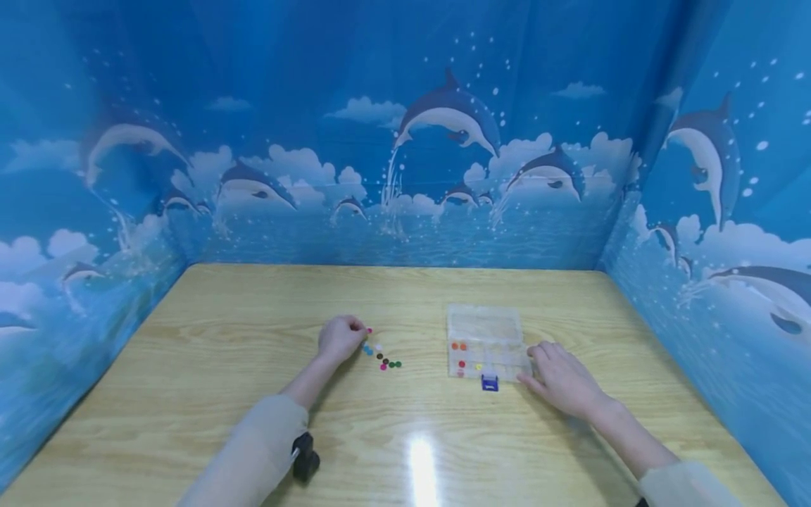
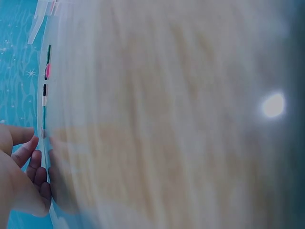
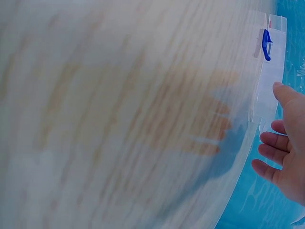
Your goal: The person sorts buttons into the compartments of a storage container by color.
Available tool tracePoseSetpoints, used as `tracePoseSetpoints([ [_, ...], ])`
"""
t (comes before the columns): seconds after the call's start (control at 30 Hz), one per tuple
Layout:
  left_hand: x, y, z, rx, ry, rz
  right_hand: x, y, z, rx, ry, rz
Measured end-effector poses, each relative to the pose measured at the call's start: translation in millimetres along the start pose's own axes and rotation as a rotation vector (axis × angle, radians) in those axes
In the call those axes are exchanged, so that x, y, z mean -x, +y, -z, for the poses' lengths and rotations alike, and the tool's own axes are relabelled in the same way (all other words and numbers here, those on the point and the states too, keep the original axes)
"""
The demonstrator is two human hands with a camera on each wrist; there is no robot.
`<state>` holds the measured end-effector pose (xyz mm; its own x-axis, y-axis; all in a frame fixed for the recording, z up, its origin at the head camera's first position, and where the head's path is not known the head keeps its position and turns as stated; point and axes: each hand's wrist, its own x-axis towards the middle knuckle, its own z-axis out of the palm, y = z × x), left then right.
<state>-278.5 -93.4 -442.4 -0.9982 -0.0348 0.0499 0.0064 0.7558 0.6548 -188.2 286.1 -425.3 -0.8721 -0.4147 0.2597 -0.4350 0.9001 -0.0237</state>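
My left hand (image 1: 342, 338) rests on the wooden table (image 1: 241, 310) with its fingers curled, and its fingertips pinch a pink bead (image 1: 369, 330). Just right of it lies a short trail of several coloured beads (image 1: 382, 358). The left wrist view shows the same curled fingers (image 2: 29, 160) and the row of beads (image 2: 46, 71) edge-on. A clear compartment box (image 1: 486, 331) with a blue latch (image 1: 489, 382) holds a few orange, red and yellow beads. My right hand (image 1: 562, 379) lies flat beside the box, fingers straight, touching its right front corner. The right wrist view shows that hand (image 3: 286, 157) by the box (image 3: 269, 81).
Blue walls printed with dolphins (image 1: 450, 113) close the table in at the back, left and right. A bright glare spot (image 1: 421, 468) sits near the front edge. A black wrist camera (image 1: 306, 456) is strapped to my left sleeve.
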Motion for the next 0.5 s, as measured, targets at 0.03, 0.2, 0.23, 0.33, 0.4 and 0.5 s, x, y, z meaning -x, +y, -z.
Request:
tracePoseSetpoints([
  [0.03, 0.2, 0.1, -0.2, -0.011, 0.001, -0.002, 0.1, 0.0, 0.1, -0.001, 0.001, 0.000],
  [0.2, 0.6, 1.3, -2.1, -0.048, 0.004, 0.016, 0.9, -1.0, 0.3, 0.001, 0.001, 0.003],
  [0.23, 0.7, 1.7, -2.6, -0.053, 0.003, 0.019, 1.0, -1.1, 0.4, 0.000, 0.001, 0.003],
  [0.33, 0.6, 2.5, -3.6, -0.066, 0.003, 0.026, 1.3, -1.4, 0.7, -0.003, 0.000, 0.003],
  [0.4, 0.7, 2.8, -3.9, -0.069, 0.004, 0.028, 1.5, -1.5, 0.9, -0.007, -0.001, 0.001],
  [0.5, 0.6, 2.8, -4.0, -0.074, 0.004, 0.029, 1.6, -1.3, 0.7, -0.007, 0.003, 0.003],
])
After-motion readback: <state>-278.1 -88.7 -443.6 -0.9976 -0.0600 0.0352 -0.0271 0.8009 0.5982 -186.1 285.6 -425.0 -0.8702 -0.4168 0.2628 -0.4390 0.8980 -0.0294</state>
